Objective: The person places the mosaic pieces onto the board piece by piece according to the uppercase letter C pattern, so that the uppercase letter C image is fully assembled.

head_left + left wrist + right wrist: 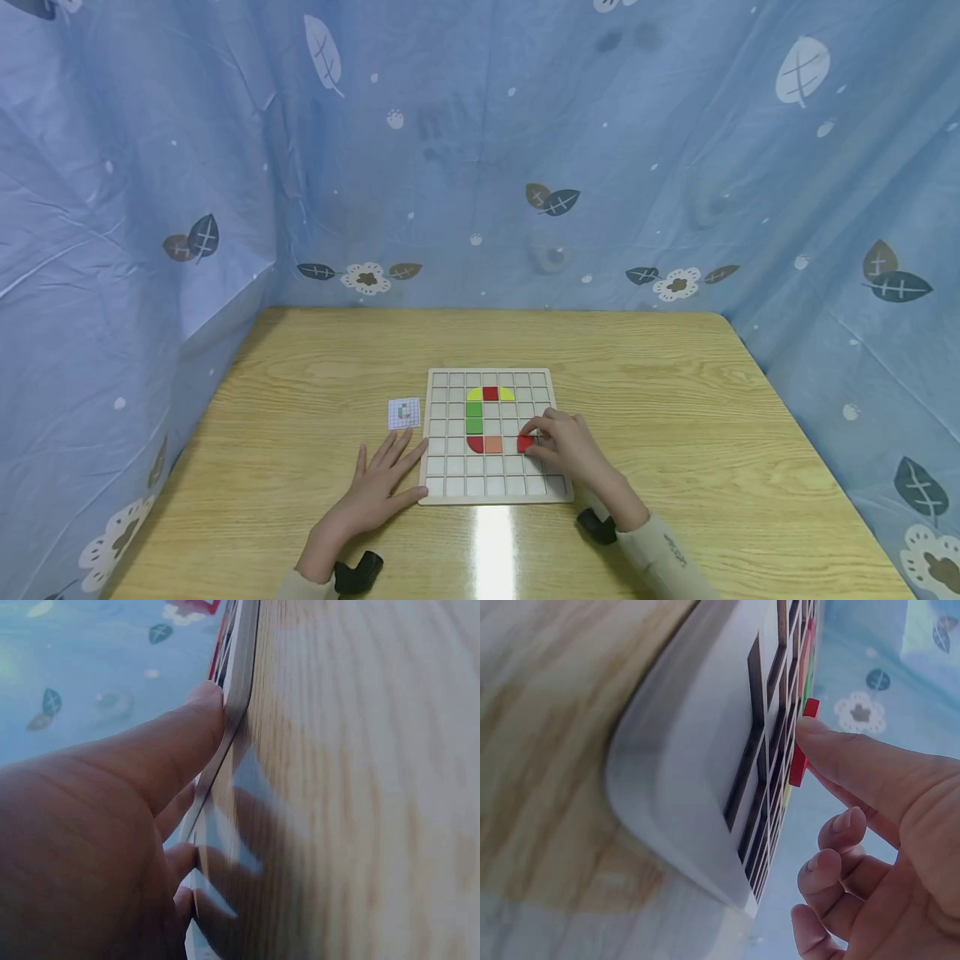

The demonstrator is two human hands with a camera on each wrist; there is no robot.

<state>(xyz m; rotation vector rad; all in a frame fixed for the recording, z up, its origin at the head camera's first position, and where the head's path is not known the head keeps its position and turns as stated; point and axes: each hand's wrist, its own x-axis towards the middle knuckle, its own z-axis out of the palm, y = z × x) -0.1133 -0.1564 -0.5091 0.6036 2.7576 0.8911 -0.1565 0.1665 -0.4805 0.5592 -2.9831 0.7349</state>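
My right hand [572, 450] pinches a red tile [524, 444] between thumb and fingers, over the right part of a pale wooden grid board [455, 466]. In the right wrist view the red tile [798, 769] stands tilted close over the grid, the other fingers curled loosely. My left hand [372, 493] lies spread beside the board, its thumb and a fingertip at the left edge. Set in the grid are two yellow rounded tiles [507, 395], a dark red square [491, 393], two green squares [474, 409], a dark red rounded tile [476, 445] and a salmon square [492, 445].
A small printed card [403, 413] with a gridded coloured pattern lies left of the board, just beyond my left fingertips. The wooden table [660, 400] runs back to a blue leaf-patterned curtain [480, 167], which also hangs along both sides.
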